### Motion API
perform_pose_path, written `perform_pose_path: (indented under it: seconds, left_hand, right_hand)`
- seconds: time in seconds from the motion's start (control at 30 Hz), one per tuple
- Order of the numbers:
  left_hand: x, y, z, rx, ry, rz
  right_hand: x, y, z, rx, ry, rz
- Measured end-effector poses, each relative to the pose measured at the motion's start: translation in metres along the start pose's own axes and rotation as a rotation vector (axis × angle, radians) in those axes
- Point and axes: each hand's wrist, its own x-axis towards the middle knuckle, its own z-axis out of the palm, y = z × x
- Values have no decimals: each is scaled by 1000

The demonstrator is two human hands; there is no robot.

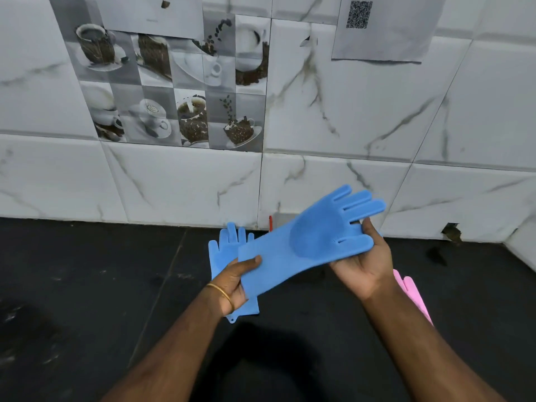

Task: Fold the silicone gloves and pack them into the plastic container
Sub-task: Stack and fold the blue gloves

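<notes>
I hold a blue silicone glove (pixel 307 242) stretched out above the dark counter, its fingers pointing up and right. My left hand (pixel 233 281) pinches its cuff corner, thumb on top. My right hand (pixel 362 261) grips the glove at its fingers from below, thumb up beside them. A second blue glove (pixel 227 242) lies flat on the counter underneath, partly hidden by the held glove and my left hand. A pink glove (pixel 412 294) shows behind my right forearm, mostly hidden. No plastic container is in view.
The black counter (pixel 87 285) runs back to a white marble-tiled wall (pixel 174 184). A small red object (pixel 270 223) stands at the wall's foot behind the gloves. A sheet with a QR code (pixel 359 14) hangs on the wall.
</notes>
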Motion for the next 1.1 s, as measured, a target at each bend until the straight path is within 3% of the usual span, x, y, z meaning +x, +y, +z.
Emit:
perform_pose_path:
  seconds: [0.1, 0.27, 0.5, 0.67, 0.9, 1.03, 1.1]
  left_hand:
    - [-4, -1, -9, 156, 10, -16]
    - [1, -37, -11, 410, 298, 7]
    - [10, -62, -10, 957, 314, 114]
    - [7, -85, -34, 1184, 354, 47]
    - [8, -88, -48, 1301, 428, 80]
    - [1, -79, -53, 1615, 642, 363]
    - [-4, -73, -59, 1848, 661, 307]
  right_hand:
    - [-3, 2, -43, -10, 113, -18]
    - [-14, 14, -113, 47, 329, -9]
    - [-25, 7, -163, -35, 420, 35]
    - [-31, 13, -188, -430, 539, 159]
    - [-27, 7, -197, -922, 640, 40]
    - [-28, 5, -193, -1212, 788, -86]
    - [-28, 5, -191, -1350, 787, -130]
